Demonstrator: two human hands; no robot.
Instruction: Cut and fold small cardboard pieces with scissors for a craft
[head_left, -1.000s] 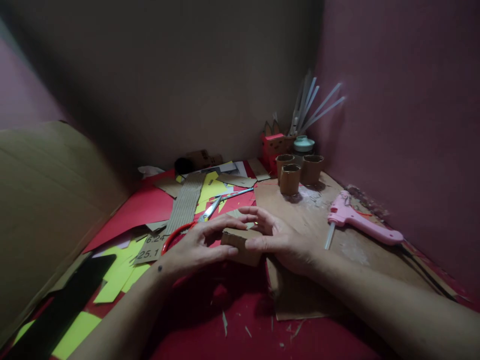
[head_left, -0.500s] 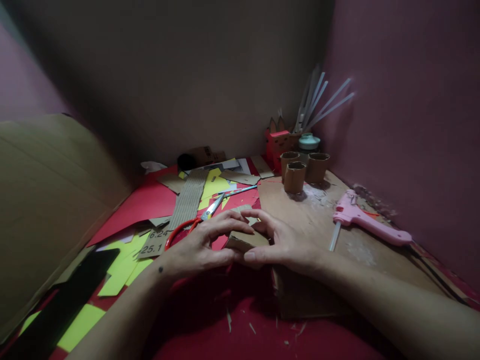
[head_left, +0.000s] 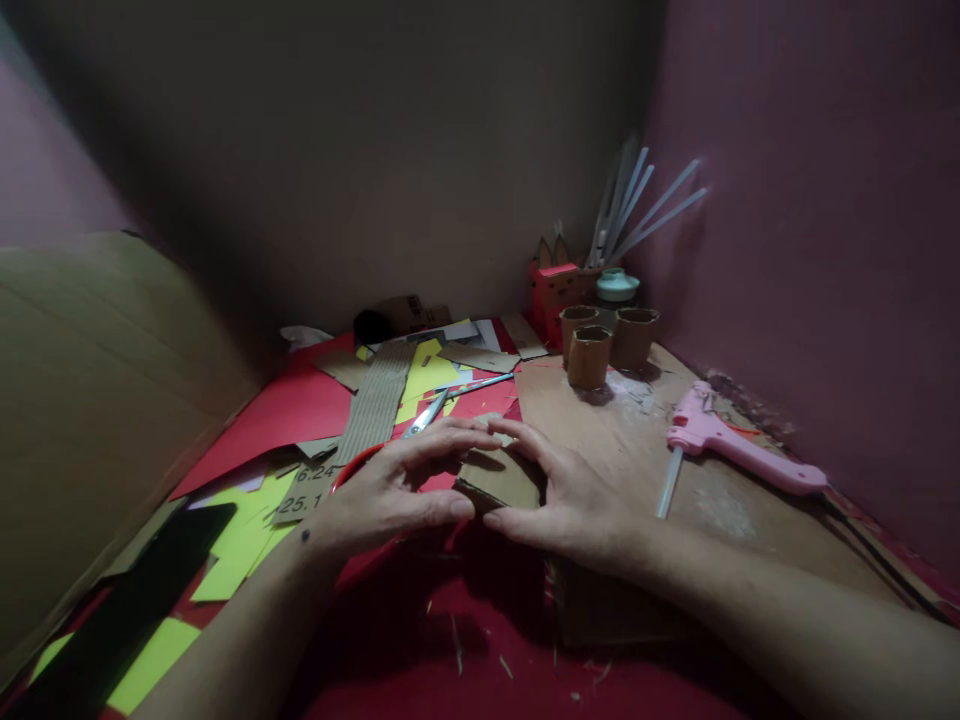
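A small piece of brown cardboard is between my two hands, just above the red table surface. My right hand grips its right side, thumb at the near edge and fingers curled over the far edge. My left hand closes on its left side, with the thumb by the near corner and fingertips at the far edge. Beyond my left wrist lie scissors with a red handle, partly covered by that hand. The underside of the cardboard is hidden.
A pink glue gun lies on a wooden board at right. Behind it stand several cardboard tubes, a teal-lidded jar and glue sticks. Paper scraps, a corrugated strip and a dark flat object lie at left.
My left hand has shifted slightly left and its thumb has drawn back from the right thumb. More of the cardboard's upper face shows between my hands.
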